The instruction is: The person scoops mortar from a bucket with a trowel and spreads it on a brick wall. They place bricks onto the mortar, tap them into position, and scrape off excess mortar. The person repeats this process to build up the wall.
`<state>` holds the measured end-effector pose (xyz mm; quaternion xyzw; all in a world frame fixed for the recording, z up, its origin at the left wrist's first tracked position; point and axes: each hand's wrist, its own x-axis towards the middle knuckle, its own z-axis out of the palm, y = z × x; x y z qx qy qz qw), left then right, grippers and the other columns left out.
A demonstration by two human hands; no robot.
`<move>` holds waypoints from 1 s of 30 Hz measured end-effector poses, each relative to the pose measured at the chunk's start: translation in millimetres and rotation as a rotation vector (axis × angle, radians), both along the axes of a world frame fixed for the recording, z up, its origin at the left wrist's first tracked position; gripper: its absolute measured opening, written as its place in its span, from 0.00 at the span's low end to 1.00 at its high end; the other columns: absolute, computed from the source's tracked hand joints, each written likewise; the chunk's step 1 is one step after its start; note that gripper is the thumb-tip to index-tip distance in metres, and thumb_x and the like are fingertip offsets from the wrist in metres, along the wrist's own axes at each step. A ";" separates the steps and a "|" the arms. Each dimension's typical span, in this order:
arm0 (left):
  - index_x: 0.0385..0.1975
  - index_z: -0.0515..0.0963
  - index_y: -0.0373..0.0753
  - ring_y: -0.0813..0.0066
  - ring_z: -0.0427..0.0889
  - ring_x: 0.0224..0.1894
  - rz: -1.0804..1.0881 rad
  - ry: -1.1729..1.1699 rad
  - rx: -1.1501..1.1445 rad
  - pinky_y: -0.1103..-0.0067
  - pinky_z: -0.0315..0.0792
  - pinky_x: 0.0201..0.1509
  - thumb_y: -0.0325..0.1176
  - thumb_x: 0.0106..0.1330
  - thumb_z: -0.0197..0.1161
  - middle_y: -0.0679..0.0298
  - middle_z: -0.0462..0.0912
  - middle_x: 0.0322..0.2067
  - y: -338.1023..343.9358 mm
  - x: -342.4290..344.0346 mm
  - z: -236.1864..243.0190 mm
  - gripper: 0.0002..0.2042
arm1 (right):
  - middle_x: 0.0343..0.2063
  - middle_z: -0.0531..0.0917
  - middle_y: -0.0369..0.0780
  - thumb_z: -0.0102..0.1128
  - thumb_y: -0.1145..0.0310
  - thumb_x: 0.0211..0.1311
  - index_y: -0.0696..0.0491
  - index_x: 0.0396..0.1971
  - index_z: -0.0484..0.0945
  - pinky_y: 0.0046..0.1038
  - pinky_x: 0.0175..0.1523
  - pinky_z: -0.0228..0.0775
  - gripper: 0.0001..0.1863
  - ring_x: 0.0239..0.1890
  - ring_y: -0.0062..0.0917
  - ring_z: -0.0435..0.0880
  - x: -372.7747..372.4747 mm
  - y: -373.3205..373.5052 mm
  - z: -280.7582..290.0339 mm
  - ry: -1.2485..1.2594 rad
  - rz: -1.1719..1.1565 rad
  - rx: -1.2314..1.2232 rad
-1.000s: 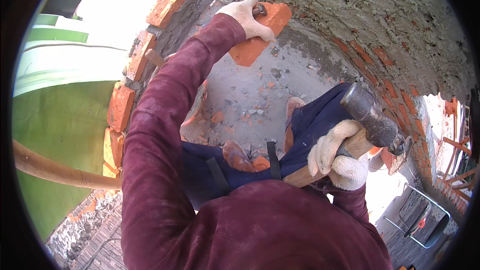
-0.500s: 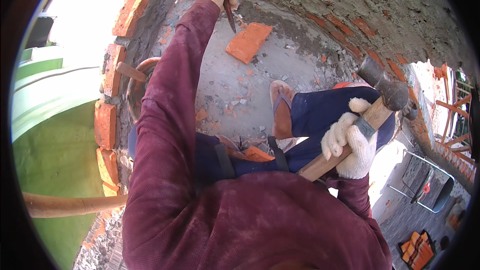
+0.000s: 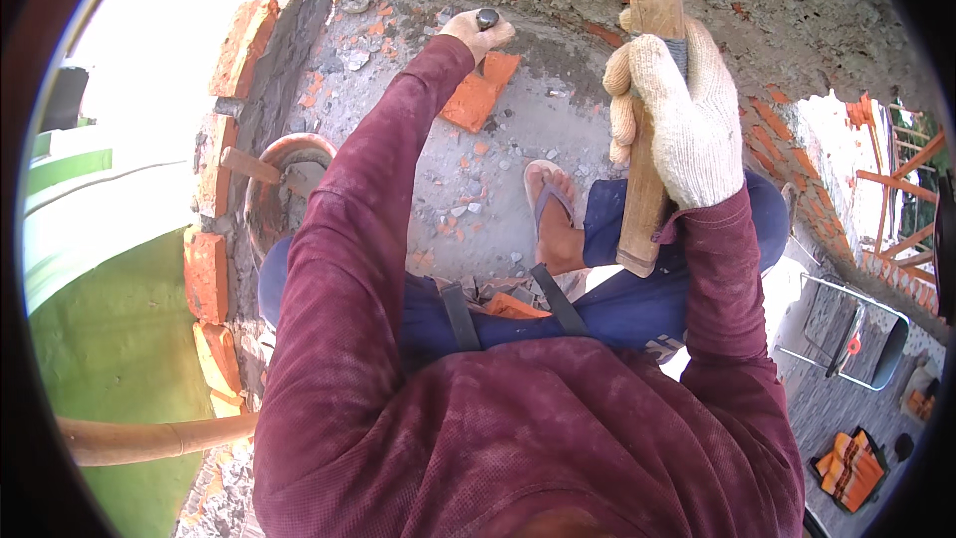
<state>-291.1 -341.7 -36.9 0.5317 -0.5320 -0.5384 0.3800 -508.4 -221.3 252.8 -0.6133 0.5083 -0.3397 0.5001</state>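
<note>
**Hammer raised over a chisel at the brick wall**

The right hand [image 3: 687, 110], in a knitted white glove, holds a hammer [image 3: 645, 90] upright on the right side of the scene. The fingers are wrapped tight round the wooden handle, fairly high up, with the lower end of the handle sticking out below the palm. The dark steel head sits at the far end, partly cut by the top edge of the view. I judge it top-heavy: the weight is all in that head, and the handle is stiff and dry, so the gloved grip should hold without slipping. A hold lower on the handle would give more swing; the high one gives more control.

The left hand [image 3: 476, 32] reaches far out, its fingers closed round a chisel [image 3: 487, 17], of which only the round dark top shows above the fist. It looks like a short, hard steel bar, best gripped round the shank with the struck end left clear, as here. Just near of that hand lies a broken piece of orange brick [image 3: 480, 92] on the grey mortar ledge [image 3: 558, 139]. Brick is brittle and its edges crumble; chips lie scattered towards the sandalled foot [image 3: 558, 219]. A rusty bucket [image 3: 284, 189] stands to the left, beside the row of bricks.
</note>
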 end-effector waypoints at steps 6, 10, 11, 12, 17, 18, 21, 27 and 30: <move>0.38 0.82 0.39 0.75 0.83 0.39 -0.118 -0.202 0.042 0.72 0.79 0.43 0.41 0.71 0.67 0.67 0.85 0.35 7.9 -1.6 0.7 0.11 | 0.26 0.81 0.38 0.59 0.61 0.74 0.60 0.51 0.73 0.24 0.19 0.70 0.18 0.15 0.18 0.77 -0.4 -3.9 -42.6 0.152 0.069 -0.022; 0.37 0.82 0.40 0.76 0.81 0.38 -0.199 -0.250 0.184 0.72 0.76 0.48 0.40 0.68 0.69 0.69 0.84 0.34 11.3 1.1 -1.6 0.10 | 0.29 0.84 0.49 0.63 0.53 0.71 0.58 0.52 0.74 0.36 0.32 0.77 0.24 0.28 0.39 0.86 9.3 -22.4 -48.1 0.438 -0.020 -0.208; 0.36 0.82 0.40 0.76 0.80 0.37 -0.178 -0.238 0.172 0.73 0.75 0.48 0.39 0.67 0.70 0.69 0.84 0.33 12.5 0.6 -4.4 0.09 | 0.29 0.84 0.48 0.62 0.54 0.71 0.58 0.51 0.74 0.35 0.31 0.76 0.23 0.27 0.38 0.85 12.9 -26.3 -42.2 0.398 -0.051 -0.264; 0.36 0.82 0.40 0.76 0.80 0.37 -0.194 -0.260 0.134 0.73 0.75 0.48 0.39 0.67 0.70 0.69 0.84 0.32 13.0 -0.6 -7.6 0.09 | 0.29 0.83 0.48 0.62 0.55 0.72 0.58 0.51 0.74 0.34 0.30 0.75 0.22 0.27 0.37 0.84 14.8 -30.8 -31.0 0.368 -0.041 -0.425; 0.36 0.84 0.41 0.78 0.79 0.33 -0.209 -0.246 0.067 0.75 0.75 0.42 0.43 0.64 0.74 0.68 0.85 0.30 12.0 -4.5 -24.7 0.13 | 0.30 0.86 0.46 0.63 0.54 0.62 0.58 0.39 0.79 0.35 0.43 0.77 0.20 0.35 0.36 0.86 27.9 -34.6 28.6 -0.439 -0.055 -0.289; 0.37 0.84 0.41 0.77 0.80 0.34 -0.218 -0.237 0.036 0.75 0.75 0.44 0.41 0.65 0.73 0.68 0.85 0.31 10.5 -3.6 -28.0 0.11 | 0.29 0.84 0.45 0.61 0.53 0.66 0.58 0.42 0.77 0.33 0.37 0.76 0.21 0.30 0.33 0.85 23.2 -36.8 19.2 -0.297 0.001 -0.338; 0.40 0.84 0.40 0.76 0.82 0.36 -0.222 -0.231 0.107 0.74 0.77 0.47 0.37 0.65 0.72 0.69 0.87 0.32 8.4 0.1 -40.9 0.10 | 0.36 0.83 0.50 0.57 0.52 0.74 0.59 0.52 0.74 0.36 0.34 0.77 0.24 0.32 0.38 0.84 42.7 -38.3 -48.5 0.496 -0.074 -0.562; 0.37 0.81 0.37 0.75 0.83 0.37 -0.384 -0.509 -0.143 0.71 0.79 0.46 0.33 0.61 0.76 0.68 0.84 0.34 25.5 10.9 -62.6 0.11 | 0.46 0.84 0.61 0.53 0.47 0.73 0.61 0.52 0.75 0.46 0.54 0.77 0.29 0.51 0.53 0.85 11.7 -52.5 -157.7 0.892 0.098 -0.020; 0.37 0.79 0.40 0.76 0.81 0.37 -0.132 -0.097 0.123 0.72 0.78 0.44 0.39 0.66 0.71 0.70 0.83 0.36 16.5 32.6 -34.8 0.11 | 0.34 0.84 0.56 0.57 0.45 0.71 0.59 0.47 0.76 0.45 0.43 0.78 0.27 0.37 0.47 0.87 2.5 -59.0 -101.8 0.620 0.103 -0.143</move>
